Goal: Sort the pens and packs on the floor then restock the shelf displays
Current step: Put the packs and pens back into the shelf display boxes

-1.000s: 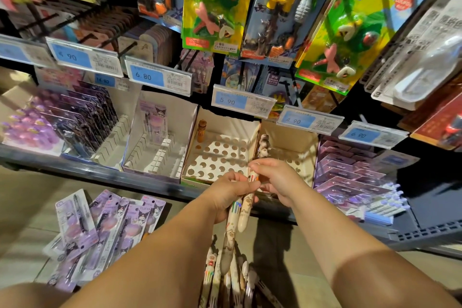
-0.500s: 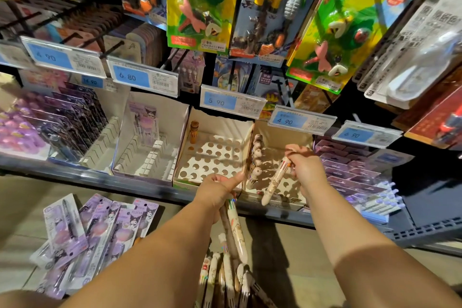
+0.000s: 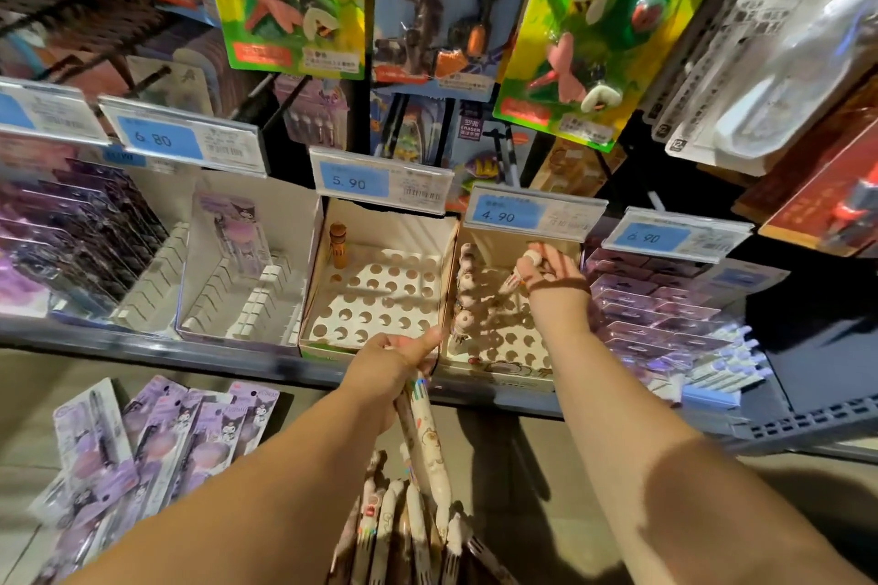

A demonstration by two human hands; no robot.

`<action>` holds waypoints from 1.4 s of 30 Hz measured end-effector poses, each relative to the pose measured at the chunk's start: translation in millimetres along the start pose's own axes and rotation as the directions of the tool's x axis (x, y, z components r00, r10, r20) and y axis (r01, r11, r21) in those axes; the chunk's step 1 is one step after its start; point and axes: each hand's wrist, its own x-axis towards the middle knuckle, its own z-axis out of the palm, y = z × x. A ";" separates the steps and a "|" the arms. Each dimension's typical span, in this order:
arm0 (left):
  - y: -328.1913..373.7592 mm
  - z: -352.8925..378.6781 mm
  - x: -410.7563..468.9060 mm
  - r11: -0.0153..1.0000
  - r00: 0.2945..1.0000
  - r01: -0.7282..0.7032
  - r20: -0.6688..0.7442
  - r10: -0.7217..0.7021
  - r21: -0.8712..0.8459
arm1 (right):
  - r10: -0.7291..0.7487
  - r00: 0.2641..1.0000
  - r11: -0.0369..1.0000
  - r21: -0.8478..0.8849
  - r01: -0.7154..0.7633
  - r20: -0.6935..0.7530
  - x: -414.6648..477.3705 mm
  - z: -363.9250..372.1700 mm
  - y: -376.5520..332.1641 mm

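Note:
My left hand (image 3: 389, 368) grips a cream cartoon-printed pen (image 3: 430, 437) just in front of the shelf edge, its body hanging down. My right hand (image 3: 551, 276) reaches into the right display box (image 3: 503, 366) with round holes and pinches a cream pen (image 3: 515, 278) over its back rows. A row of the same pens (image 3: 468, 295) stands along that box's left side. More loose pens (image 3: 404, 532) lie on the floor below my arms. Purple character packs (image 3: 157, 447) lie piled on the floor at the left.
The middle holed box (image 3: 375, 299) holds one brown pen (image 3: 338, 242) at its back left. A slotted white tray (image 3: 237, 295) holds a single purple pack. Purple packs fill the shelf at far left and right. Price tags and hanging toy eraser cards crowd above.
My right hand took one pen from the left hand and carried it up and right into the right box. The left hand stayed at the shelf edge with its pen.

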 end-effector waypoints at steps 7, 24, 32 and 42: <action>-5.0 11.4 4.6 1.000 1.000 -0.003 0.019 0.003 -0.006 | -0.144 0.990 0.976 -0.166 0.142 0.004 7.7 -0.7 0.0; -4.0 20.5 10.2 0.997 0.999 -0.013 0.035 0.016 -0.079 | -0.019 0.999 0.932 -0.362 0.030 0.033 34.7 12.3 6.9; 0.1 19.4 4.3 0.997 0.998 -0.023 0.053 0.027 -0.076 | -0.076 0.993 0.847 -0.520 0.110 0.086 39.1 15.3 9.2; 2.4 21.1 -0.5 0.995 0.999 -0.035 0.036 0.039 -0.092 | 0.007 0.975 0.757 -0.638 0.139 0.220 47.9 20.1 16.5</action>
